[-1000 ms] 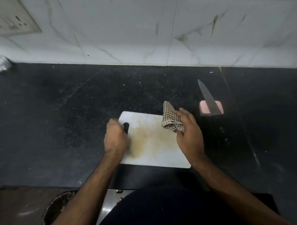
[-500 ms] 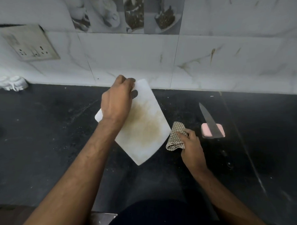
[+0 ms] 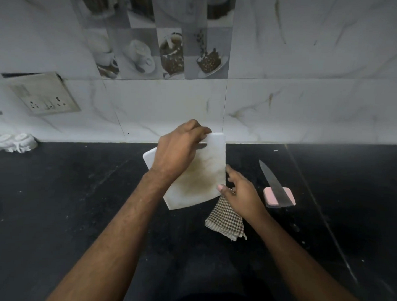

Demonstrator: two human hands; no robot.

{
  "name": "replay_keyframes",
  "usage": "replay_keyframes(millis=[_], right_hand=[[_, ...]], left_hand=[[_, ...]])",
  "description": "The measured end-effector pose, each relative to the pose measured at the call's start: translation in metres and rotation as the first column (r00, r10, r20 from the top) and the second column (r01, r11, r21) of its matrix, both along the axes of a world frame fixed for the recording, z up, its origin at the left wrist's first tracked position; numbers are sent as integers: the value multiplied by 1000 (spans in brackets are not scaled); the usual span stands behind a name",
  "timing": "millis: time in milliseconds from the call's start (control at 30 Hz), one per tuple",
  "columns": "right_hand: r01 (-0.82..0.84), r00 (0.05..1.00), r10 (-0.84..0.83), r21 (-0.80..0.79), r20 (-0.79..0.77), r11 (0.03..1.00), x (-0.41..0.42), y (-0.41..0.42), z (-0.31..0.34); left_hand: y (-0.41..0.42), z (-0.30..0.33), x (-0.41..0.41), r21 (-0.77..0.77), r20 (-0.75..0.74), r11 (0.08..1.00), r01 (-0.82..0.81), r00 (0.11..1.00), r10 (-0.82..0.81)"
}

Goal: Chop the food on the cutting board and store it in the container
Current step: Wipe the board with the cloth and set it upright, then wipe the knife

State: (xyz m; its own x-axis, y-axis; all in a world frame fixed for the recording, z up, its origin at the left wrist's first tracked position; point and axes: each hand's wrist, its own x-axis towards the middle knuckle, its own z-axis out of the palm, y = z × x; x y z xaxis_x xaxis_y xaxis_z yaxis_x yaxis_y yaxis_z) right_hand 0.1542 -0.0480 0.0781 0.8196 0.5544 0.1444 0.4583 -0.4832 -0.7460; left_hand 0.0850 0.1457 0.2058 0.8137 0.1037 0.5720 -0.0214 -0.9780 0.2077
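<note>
Cutting board [image 3: 198, 179] is off the table [image 3: 78, 202], tilted up toward the tiled wall, its far corner near the wall base. Your left hand [image 3: 178, 153] grips its upper edge, fingers [image 3: 200, 131] curled over the top by the handle slot, thumb side hidden behind. Your right hand [image 3: 241, 194] sits at 4 o'clock from the board's centre, fingers loosely spread and touching the board's right edge; whether it pins the checked cloth [image 3: 224, 221] beneath it or merely rests over it you cannot tell from here. The board reads as stiff white plastic, thin, probably light enough for one hand, with a brown stain across the face; no food visible on it, no container in sight. Judgement: smooth plastic may be slick if damp, so keep hold at the slot end and steady the opposite long edge with the right hand rather than pinching a corner. It will not flex, but could skate on the dark stone when set down. Knife [image 3: 274, 184] lies at 3 o'clock, well apart, blade resting across a pink block [image 3: 270, 196]; mind the point, which faces the wall.
</note>
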Motion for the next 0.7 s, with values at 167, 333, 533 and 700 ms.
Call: replay_keyframes(millis=[167,333,533,700], right_hand=[[75,993,-63,124,-100,989,20,4,8],[-13,995,24,117,-94,993,29,10,-1],[104,990,-87,166,-108,981,53,22,-14],[137,989,-125,160,-82,977,82,37,-8]], left_hand=[[4,-7,13,30,45,987,160,986,-161],[12,-14,16,-153,150,979,137,982,-115],[22,-74,3,-792,92,589,-159,923,373],[21,-104,18,-914,-54,380,-142,971,233]])
